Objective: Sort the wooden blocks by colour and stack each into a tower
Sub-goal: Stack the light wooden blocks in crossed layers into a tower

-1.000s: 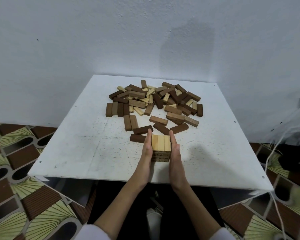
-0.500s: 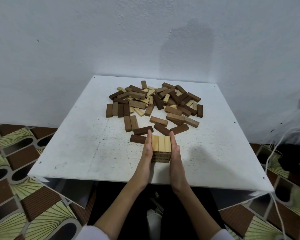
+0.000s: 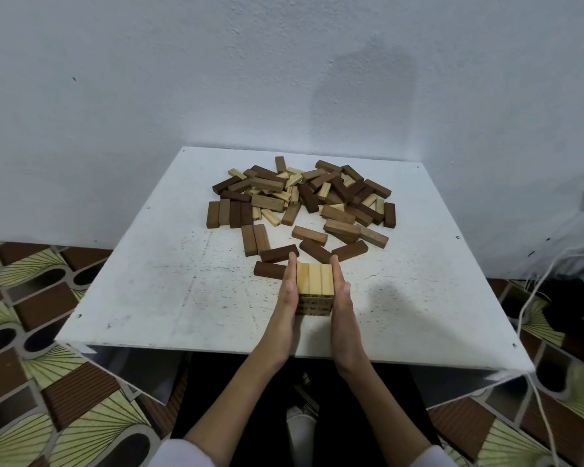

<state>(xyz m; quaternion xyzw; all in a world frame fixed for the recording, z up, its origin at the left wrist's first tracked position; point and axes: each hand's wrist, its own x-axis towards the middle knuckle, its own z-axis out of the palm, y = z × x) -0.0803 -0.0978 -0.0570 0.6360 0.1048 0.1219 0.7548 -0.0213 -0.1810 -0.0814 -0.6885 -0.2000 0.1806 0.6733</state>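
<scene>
The pale tower (image 3: 315, 287) stands near the front edge of the table (image 3: 142, 298), about midway along it, its top layer three light blocks laid side by side. My left hand (image 3: 289, 291) and right hand (image 3: 342, 293) press flat against its two sides, fingers straight, squaring the layers rather than gripping anything. To do this well I would push evenly from both sides at once, so no layer slides out, then lift both palms away together. A dark block (image 3: 269, 269) lies just beside my left fingertips; I must not nudge it. The mixed pile (image 3: 300, 200) toward the back edge holds the light blocks left to collect.
</scene>
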